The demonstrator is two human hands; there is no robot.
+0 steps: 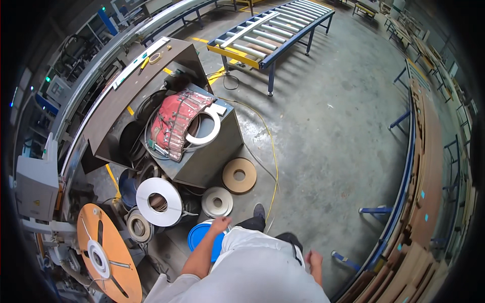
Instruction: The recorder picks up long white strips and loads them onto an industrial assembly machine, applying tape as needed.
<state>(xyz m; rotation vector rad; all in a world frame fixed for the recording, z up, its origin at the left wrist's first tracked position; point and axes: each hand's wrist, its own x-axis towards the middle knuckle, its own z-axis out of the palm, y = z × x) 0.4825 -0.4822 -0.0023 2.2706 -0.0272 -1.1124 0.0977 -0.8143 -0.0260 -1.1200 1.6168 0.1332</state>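
My left hand (220,225) is held in front of my body, above the edge of a blue round lid (197,236). Its fingers are curled in, and nothing shows in them. Low at my right side hangs my right hand (314,258), its fingers loosely bent and a little apart, with no object in it. Past my left hand, a grey-white roll (226,203) and a brown roll of edge banding (249,184) lie on the floor. Left of these is a larger white reel (144,192). One shoe (259,210) points forward.
A cabinet (219,155) carries a red tool pouch (164,122) and a white ring (217,128). An orange reel (123,247) stands by machinery at left. A roller conveyor (273,35) is ahead. Stacked boards (422,202) line the right. A yellow cable (272,151) crosses the floor.
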